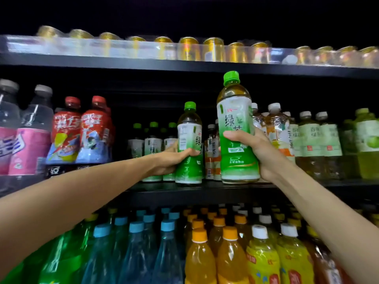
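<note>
**Item 1: left bottle** (189,130). Green tea, green cap, long axis upright. The left hand (171,158) grips it, thumb across the front of the lower label, fingers curled round the back and mostly hidden. The base sits at the front lip of the middle shelf (155,187); whether it touches the board cannot be told.

**Item 2: right bottle** (233,119). Same tea, upright, tilted very slightly. The right hand (260,152) clamps it at mid-body, fingers wrapped across the label from the right, palm behind. It shows larger and its cap stands higher than item 1's, so it seems closer to the camera and further out from the shelf.

**Item 3: tea row** (152,144). Matching green-capped bottles stand further back on the same shelf, behind the left hand and just left of item 1.

**Neighbours.** Red bottles (82,128) are to the left and white-capped bottles (276,128) are to the right, behind the right hand. Cans (188,48) line the shelf above, and orange-capped bottles (200,253) the shelf below.

**Placement note (judgement).** The left arm reaches deeper, and its bottle is already at the lip in front of the tea row. A straight push back, keeping the axis vertical, would seat it. The right bottle lies beside it, to the right, and would follow into the neighbouring spot. The risk is knocking the white-capped bottles close behind those knuckles.
</note>
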A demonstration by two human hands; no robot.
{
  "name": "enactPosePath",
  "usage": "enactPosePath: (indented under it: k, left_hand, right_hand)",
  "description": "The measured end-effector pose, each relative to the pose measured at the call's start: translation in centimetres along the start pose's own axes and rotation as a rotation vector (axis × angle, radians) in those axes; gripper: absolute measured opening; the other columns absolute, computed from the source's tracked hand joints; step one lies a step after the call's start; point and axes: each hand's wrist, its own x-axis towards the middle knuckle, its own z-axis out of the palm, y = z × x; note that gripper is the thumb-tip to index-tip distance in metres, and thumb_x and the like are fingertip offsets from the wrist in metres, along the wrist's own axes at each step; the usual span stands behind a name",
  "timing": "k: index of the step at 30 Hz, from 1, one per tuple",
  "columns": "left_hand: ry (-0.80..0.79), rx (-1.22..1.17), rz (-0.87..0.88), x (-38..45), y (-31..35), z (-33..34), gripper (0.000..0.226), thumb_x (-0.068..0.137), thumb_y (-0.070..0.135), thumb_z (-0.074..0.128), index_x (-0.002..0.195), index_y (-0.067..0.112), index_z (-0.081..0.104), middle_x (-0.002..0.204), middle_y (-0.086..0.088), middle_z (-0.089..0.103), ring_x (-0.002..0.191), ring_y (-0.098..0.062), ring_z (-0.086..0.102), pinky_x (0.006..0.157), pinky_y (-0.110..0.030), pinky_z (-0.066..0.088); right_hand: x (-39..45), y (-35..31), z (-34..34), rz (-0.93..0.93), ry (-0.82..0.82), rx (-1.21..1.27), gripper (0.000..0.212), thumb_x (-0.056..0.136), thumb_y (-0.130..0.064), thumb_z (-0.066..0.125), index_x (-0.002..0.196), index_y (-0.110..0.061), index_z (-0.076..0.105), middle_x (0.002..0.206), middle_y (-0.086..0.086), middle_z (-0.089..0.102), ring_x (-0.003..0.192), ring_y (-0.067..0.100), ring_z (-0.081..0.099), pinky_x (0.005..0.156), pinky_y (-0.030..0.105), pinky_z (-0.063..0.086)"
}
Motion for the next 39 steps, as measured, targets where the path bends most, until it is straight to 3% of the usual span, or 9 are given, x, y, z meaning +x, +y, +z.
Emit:
enactPosePath:
  k: [3,8,13,16,19,25,31,36,39]
  left_hand:
    - [-0.014,0.011,-0.046,2.0,-1.0,0.3,0.094,0.068,0.029,0.078,0.144,0.024,0.023,0.129,-0.011,0.058,0.116,-0.026,0.058,0.103,-0.047,0.043]
    - [0.079,0.065,-0.022,3.7,-1.3,1.4,0.061,0.086,0.013,0.066,0.136,0.011,0.031,0.120,-0.010,0.060,0.108,-0.024,0.059,0.096,-0.036,0.047]
    - [0.419,0.459,0.084,3.0,-1.1,1.4,0.085,0.073,0.035,0.079,0.139,0.012,0.030,0.119,0.001,0.050,0.112,-0.020,0.052,0.096,-0.029,0.041]
    - [0.535,0.516,0.089,2.6,-0.8,2.0,0.086,0.068,0.034,0.083,0.132,0.008,0.032,0.119,-0.003,0.049,0.104,-0.016,0.047,0.087,-0.025,0.039]
    - [0.616,0.541,0.039,3.3,-1.1,2.5,0.094,0.059,0.035,0.088,0.131,0.009,0.034,0.127,-0.010,0.050,0.115,-0.025,0.050,0.097,-0.033,0.043]
    - [0.626,0.530,0.015,4.7,-1.5,2.3,0.054,0.064,0.017,0.086,0.108,0.006,0.057,0.111,-0.010,0.064,0.106,-0.023,0.059,0.085,-0.026,0.046]
    - [0.661,0.620,-0.072,7.3,-2.7,2.1,0.063,0.063,0.030,0.086,0.113,0.002,0.060,0.109,-0.011,0.065,0.103,-0.021,0.060,0.092,-0.028,0.048]
    - [0.689,0.598,-0.077,8.2,-3.4,1.9,0.038,0.074,0.010,0.078,0.104,-0.004,0.059,0.111,-0.014,0.064,0.104,-0.024,0.061,0.079,-0.017,0.045]
    - [0.708,0.647,-0.060,8.3,-3.7,1.7,0.038,0.075,0.010,0.077,0.106,-0.005,0.061,0.111,-0.015,0.064,0.105,-0.026,0.061,0.080,-0.020,0.046]
  right_hand:
    - [0.2,0.0,-0.3,0.008,0.004,0.018,0.047,0.068,-0.018,0.071,0.113,-0.011,0.057,0.078,0.002,0.070,0.070,0.018,0.070,0.059,0.030,0.055]
    - [0.6,0.1,-0.4,0.018,0.027,0.018,0.051,0.068,-0.015,0.076,0.114,-0.009,0.056,0.082,0.005,0.069,0.071,0.018,0.070,0.061,0.031,0.056]
    - [0.4,0.6,-0.3,0.035,0.036,0.045,0.049,0.066,-0.016,0.074,0.112,-0.011,0.058,0.081,0.003,0.071,0.071,0.018,0.070,0.060,0.030,0.056]
    - [0.2,0.9,-0.3,0.043,0.043,0.060,0.044,0.062,-0.019,0.070,0.105,-0.015,0.060,0.077,0.000,0.072,0.069,0.016,0.071,0.059,0.030,0.057]
    - [0.2,1.2,-0.2,0.048,0.054,0.060,0.040,0.062,-0.019,0.070,0.101,-0.017,0.061,0.076,-0.001,0.072,0.068,0.015,0.070,0.060,0.030,0.058]
    - [0.6,1.3,-0.8,0.060,0.058,0.054,0.039,0.064,-0.018,0.070,0.102,-0.016,0.060,0.081,0.003,0.071,0.069,0.016,0.070,0.060,0.031,0.058]
    - [1.1,1.6,-1.3,0.067,0.073,0.060,0.051,0.063,-0.017,0.073,0.112,-0.014,0.059,0.084,0.004,0.070,0.070,0.017,0.070,0.061,0.033,0.058]
    - [1.4,2.3,-1.8,0.068,0.076,0.060,0.053,0.061,-0.019,0.073,0.111,-0.014,0.059,0.083,0.004,0.071,0.070,0.017,0.070,0.064,0.034,0.059]
    - [1.5,2.8,-2.0,0.063,0.064,0.065,0.053,0.064,-0.017,0.076,0.113,-0.012,0.059,0.087,0.007,0.070,0.073,0.019,0.070,0.065,0.035,0.059]
